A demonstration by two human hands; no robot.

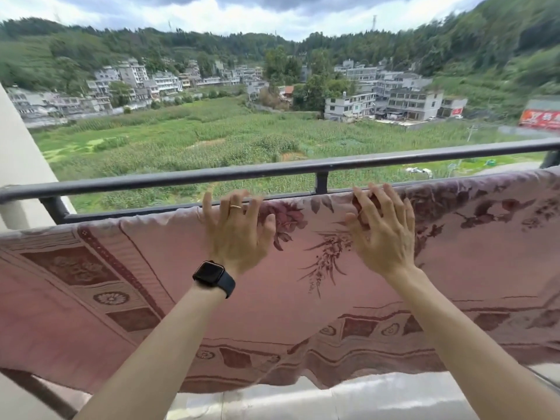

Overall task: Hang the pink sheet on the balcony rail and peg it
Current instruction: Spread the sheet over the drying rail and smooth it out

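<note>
The pink sheet [169,268], patterned with dark red flowers and borders, is draped over the lower bar of the dark balcony rail [272,170] and hangs toward me. My left hand [238,228], with a ring and a black watch, lies flat on the sheet's top fold, fingers spread. To its right, my right hand [383,228] also rests spread on the fold, fingertips at the bar. Neither hand holds anything. No pegs are in view.
The rail's top bar runs across the view above the sheet, with a short post [321,181] between the two bars. A pale wall [18,165] stands at the left. Below the sheet's hem is a pale ledge [363,398]. Beyond lie fields and buildings.
</note>
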